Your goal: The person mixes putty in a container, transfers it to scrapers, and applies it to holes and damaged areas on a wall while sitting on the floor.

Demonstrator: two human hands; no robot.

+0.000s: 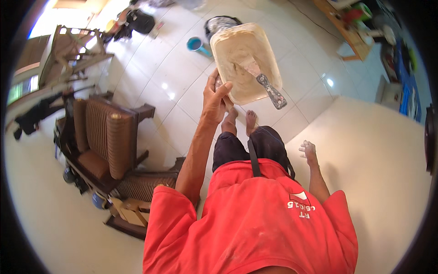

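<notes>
Head view: the left hand holds a shallow plastic tub out in front, high above the tiled floor. Its fingers are pressed on the tub's near left rim, thumb on top, the rest hidden beneath. The tub is smeared with pale putty, and a putty knife lies loose inside, blade in the paste, speckled handle sticking out over the near right rim.

The right hand hangs by the hip, holding nothing, fingers loosely curled and dusted white, just beside a cream wall on the right.

Bare feet stand on the tiles directly under the tub. A wooden armchair sits to the left, a blue cup on the floor beyond.

The likely trouble: the tub is gripped at one edge only, so a tilt to the right could let the knife slide out handle-first and drop onto the feet, or let putty slop onto the tiles.
</notes>
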